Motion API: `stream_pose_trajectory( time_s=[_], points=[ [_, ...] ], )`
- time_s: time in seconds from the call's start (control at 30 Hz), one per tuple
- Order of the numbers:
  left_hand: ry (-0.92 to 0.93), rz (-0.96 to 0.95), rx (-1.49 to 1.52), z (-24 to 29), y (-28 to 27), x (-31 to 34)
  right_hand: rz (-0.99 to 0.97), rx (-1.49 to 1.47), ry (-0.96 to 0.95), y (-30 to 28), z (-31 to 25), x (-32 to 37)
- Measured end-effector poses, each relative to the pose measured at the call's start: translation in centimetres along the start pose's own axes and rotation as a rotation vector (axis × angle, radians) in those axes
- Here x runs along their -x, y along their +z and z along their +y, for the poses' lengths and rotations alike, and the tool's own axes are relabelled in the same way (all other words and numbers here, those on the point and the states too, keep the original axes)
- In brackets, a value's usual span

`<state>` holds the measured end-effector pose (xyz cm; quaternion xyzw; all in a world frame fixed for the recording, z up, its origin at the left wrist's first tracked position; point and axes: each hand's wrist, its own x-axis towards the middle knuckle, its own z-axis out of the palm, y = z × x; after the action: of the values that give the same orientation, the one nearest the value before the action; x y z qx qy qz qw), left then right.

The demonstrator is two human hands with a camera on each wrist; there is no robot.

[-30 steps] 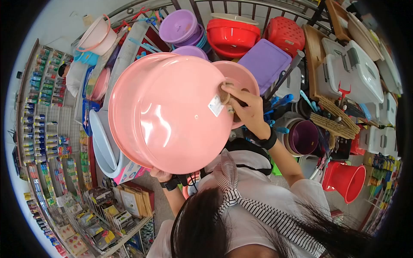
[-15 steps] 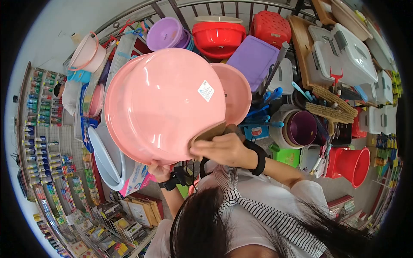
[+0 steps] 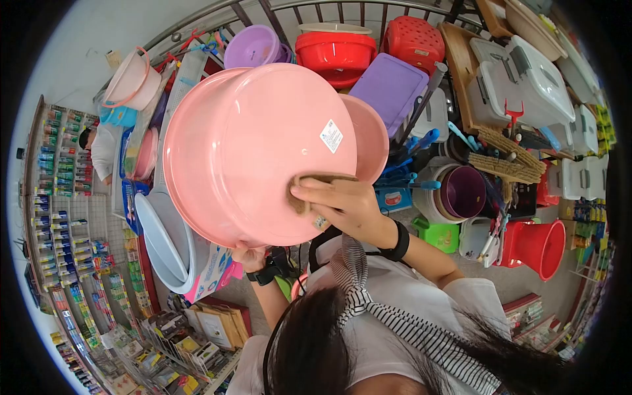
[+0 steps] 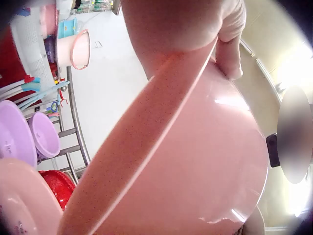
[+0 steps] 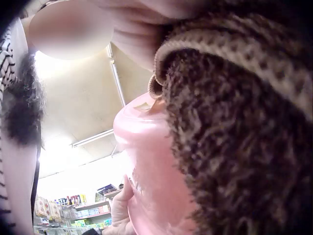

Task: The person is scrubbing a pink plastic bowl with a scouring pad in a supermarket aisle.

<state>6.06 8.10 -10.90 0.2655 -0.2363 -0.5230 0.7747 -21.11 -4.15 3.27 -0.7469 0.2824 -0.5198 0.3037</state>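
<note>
A large pink plastic basin (image 3: 263, 145) is held up with its underside towards the head camera; a white label (image 3: 331, 136) is stuck on its base. My left hand (image 3: 250, 257) grips the basin's rim from below, and in the left wrist view the fingers (image 4: 229, 54) wrap over that rim. The right hand (image 3: 345, 205) pinches a brown cloth (image 3: 298, 196) and presses it on the base near its lower edge, below the label. In the right wrist view the cloth (image 5: 239, 142) looks shaggy, with a paler woven edge.
Behind the held basin is another pink basin (image 3: 370, 135). Red basins (image 3: 336, 54), a purple lid (image 3: 393, 92) and blue-handled tools (image 3: 421, 141) stand beyond. Blue-grey tubs (image 3: 158, 243) lie at the left, near a rack of small packaged goods (image 3: 66, 191).
The right hand has carried the cloth from beside the label down to the lower part of the base, then slightly up. The left hand keeps its grip while the basin turns a little.
</note>
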Motion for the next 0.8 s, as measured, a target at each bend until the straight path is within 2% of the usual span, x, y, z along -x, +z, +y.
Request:
stream_pose_trajectory(
  time_s=[0.03,0.1,0.17,0.2,0.23,0.27,0.3,0.37,0.4,0.43,0.47,0.5,0.53,0.57,0.6,0.63,0.67,0.7,0.73,0.8],
  points=[
    [-0.038,0.027,0.07,0.0,-1.2,-0.2,-0.061,0.055,0.017,-0.2,0.3,0.6],
    [-0.077,0.052,0.145,-0.1,-2.1,-0.2,-0.058,0.036,0.027,-0.5,1.6,2.0],
    [-0.018,0.061,0.018,0.2,-1.6,-0.2,-0.051,0.017,0.039,-0.4,2.8,2.8],
    [-0.022,0.064,0.023,0.2,-1.8,-0.3,0.031,-0.026,0.217,-0.5,3.3,2.7],
    [-0.027,-0.068,0.051,0.3,-2.1,-0.5,0.114,-0.068,0.396,-0.5,3.8,2.6],
    [-0.027,-0.202,0.079,0.3,-2.3,-0.8,0.23,-0.06,0.36,0.1,4.4,2.3],
    [-0.025,-0.202,0.081,0.3,-1.7,-0.9,0.228,-0.06,0.358,0.1,4.3,2.2],
    [0.072,0.007,0.027,0.7,-0.5,-0.7,0.197,0.078,0.265,0.6,3.3,2.5],
    [0.076,0.01,0.023,0.9,-1.5,-0.4,0.182,0.144,0.22,0.8,2.9,2.7],
    [0.188,0.075,-0.385,0.9,-2.7,-0.1,0.181,0.139,0.219,0.8,2.7,2.9],
    [0.295,0.14,-0.793,0.9,-4.0,0.3,0.075,0.161,0.114,0.5,2.5,3.4],
    [0.295,0.141,-0.795,1.5,-3.3,0.2,-0.028,0.183,0.01,0.2,2.4,3.6],
    [0.434,0.025,-1.066,2.3,-1.9,0.2,0.01,0.158,0.003,-0.1,3.2,3.4],
    [0.572,-0.098,-1.333,2.7,-1.1,0.1,0.038,0.238,0.114,-0.4,3.4,3.1],
    [0.57,-0.096,-1.332,2.5,-1.9,0.5,0.171,0.149,0.237,0.1,4.0,2.6],
    [0.504,-0.017,-1.201,2.1,-3.0,1.1,0.301,0.058,0.357,0.6,4.5,2.1],
    [0.443,0.061,-1.069,1.9,-4.2,1.5,0.239,0.114,0.362,0.6,3.9,2.2],
    [0.447,0.066,-1.069,2.2,-3.7,1.3,0.178,0.169,0.366,0.8,3.1,2.6],
    [0.492,0.042,-1.134,2.8,-2.6,1.1,0.136,0.209,0.231,1.1,2.8,3.2],
    [0.534,0.013,-1.196,3.4,-0.7,0.8,0.043,0.225,0.165,1.3,2.2,4.2]
  ],
)
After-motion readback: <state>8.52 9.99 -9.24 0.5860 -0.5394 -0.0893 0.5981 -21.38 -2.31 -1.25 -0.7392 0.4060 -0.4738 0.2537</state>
